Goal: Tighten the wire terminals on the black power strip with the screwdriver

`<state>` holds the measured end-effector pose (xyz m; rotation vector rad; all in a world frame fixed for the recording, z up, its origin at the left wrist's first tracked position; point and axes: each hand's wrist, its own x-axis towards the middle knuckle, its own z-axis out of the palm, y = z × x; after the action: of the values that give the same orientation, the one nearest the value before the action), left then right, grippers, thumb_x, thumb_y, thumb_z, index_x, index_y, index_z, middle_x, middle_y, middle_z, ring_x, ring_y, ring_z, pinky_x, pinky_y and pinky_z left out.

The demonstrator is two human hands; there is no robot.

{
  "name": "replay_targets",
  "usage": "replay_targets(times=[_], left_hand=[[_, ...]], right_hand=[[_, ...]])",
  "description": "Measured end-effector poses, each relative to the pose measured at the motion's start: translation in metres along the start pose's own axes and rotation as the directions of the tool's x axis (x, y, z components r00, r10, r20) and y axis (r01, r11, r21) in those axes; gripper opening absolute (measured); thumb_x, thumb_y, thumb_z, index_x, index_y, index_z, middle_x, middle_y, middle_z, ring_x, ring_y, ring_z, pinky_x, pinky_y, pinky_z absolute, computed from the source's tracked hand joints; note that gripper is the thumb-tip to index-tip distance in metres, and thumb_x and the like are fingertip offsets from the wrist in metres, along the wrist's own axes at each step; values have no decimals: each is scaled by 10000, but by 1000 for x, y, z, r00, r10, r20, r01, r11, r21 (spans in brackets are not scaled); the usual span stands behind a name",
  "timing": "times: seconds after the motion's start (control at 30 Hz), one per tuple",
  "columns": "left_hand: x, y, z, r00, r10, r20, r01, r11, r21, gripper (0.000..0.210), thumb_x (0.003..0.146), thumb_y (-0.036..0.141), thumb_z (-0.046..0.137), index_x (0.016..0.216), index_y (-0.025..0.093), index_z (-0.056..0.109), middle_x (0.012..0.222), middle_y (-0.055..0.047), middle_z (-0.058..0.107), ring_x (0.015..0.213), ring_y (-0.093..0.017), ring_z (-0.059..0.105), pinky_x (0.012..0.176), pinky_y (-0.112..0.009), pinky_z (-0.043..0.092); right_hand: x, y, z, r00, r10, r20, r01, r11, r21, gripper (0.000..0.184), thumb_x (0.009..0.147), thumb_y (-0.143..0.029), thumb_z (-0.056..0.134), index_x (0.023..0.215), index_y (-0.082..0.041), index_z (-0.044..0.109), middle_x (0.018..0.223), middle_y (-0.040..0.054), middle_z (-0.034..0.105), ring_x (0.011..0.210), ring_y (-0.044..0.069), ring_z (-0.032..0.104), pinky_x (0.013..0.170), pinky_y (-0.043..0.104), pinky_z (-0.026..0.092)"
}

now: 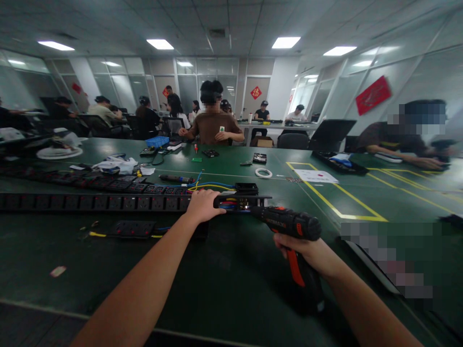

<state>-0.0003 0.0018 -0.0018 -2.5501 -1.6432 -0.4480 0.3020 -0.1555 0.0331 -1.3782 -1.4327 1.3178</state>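
My left hand (204, 205) grips the right part of a long black power strip (108, 203), which runs across the table to the left edge of the view. Near that hand, the strip's open end (243, 204) shows coloured wires and metal parts. In my right hand (302, 246) is a black and orange cordless drill (291, 222), its fingers wrapped round the handle. The drill's front end points left and meets the strip's open end; whether it touches a screw there I cannot make out.
Behind the strip lie more socket strips (108, 183), a black screwdriver-like tool (176, 179) and blue and yellow wires. A short socket block (133, 229) lies in front. A white ring (264, 173) and a paper sheet (316, 176) are farther back. Several people sit around.
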Motion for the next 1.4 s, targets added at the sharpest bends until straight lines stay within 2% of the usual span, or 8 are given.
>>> replay_targets(times=[0.2, 0.43, 0.63, 0.77, 0.97, 1.17, 1.4], left_hand=[[0, -1, 1, 1000, -1, -4, 1, 1000, 5, 669, 816, 728, 687, 1315, 282, 657, 1320, -93, 688, 1209, -357, 605, 985, -468, 422], [1, -1, 3, 1000, -4, -3, 4, 1000, 23, 709, 815, 736, 683, 1341, 264, 649, 1323, -104, 688, 1217, -362, 604, 984, -467, 422], [1, -1, 3, 1000, -3, -12, 4, 1000, 30, 701, 814, 738, 683, 1334, 269, 652, 1324, -98, 688, 1210, -359, 606, 980, -469, 428], [1, 0, 1, 1000, 1, -5, -1, 1000, 27, 684, 815, 727, 689, 1328, 275, 653, 1311, -98, 693, 1208, -359, 608, 976, -466, 431], [0, -1, 2, 1000, 2, -17, -1, 1000, 25, 666, 813, 728, 688, 1305, 281, 661, 1295, -91, 699, 1191, -353, 616, 969, -469, 435], [1, -2, 3, 1000, 0, -7, 0, 1000, 19, 679, 815, 743, 674, 1309, 278, 657, 1299, -93, 694, 1194, -349, 615, 975, -473, 435], [1, -2, 3, 1000, -4, 0, 4, 1000, 17, 696, 820, 747, 664, 1333, 278, 648, 1328, -100, 683, 1228, -359, 593, 1006, -478, 418]], right_hand=[[1, 4, -2, 1000, -18, 21, 17, 999, 39, 421, 747, -551, 856, 851, -161, 734, 788, 46, 706, 655, 195, 638, 650, 342, 461], [1, 5, -1, 998, -35, 50, 32, 997, 66, 426, 764, -529, 852, 937, -154, 748, 890, 73, 747, 680, 210, 674, 682, 360, 482], [-1, 2, 3, 997, -52, 54, 44, 990, 134, 520, 753, -537, 861, 1096, -170, 727, 983, 89, 766, 672, 209, 678, 681, 374, 513], [2, 4, 1, 997, -29, 66, 21, 993, 113, 463, 741, -537, 868, 988, -170, 734, 892, 64, 748, 663, 212, 679, 651, 357, 496], [2, 3, 0, 999, -27, 21, 26, 999, 45, 416, 727, -552, 864, 817, -165, 742, 783, 40, 712, 620, 179, 638, 591, 312, 441], [0, -2, 0, 1000, -3, 19, 3, 1000, -4, 448, 732, -596, 842, 752, -165, 721, 623, 18, 658, 570, 163, 589, 562, 297, 405], [-1, -3, 1, 1000, 7, 16, -7, 1000, 7, 447, 713, -600, 849, 725, -173, 716, 615, 15, 653, 573, 168, 586, 575, 308, 417]])
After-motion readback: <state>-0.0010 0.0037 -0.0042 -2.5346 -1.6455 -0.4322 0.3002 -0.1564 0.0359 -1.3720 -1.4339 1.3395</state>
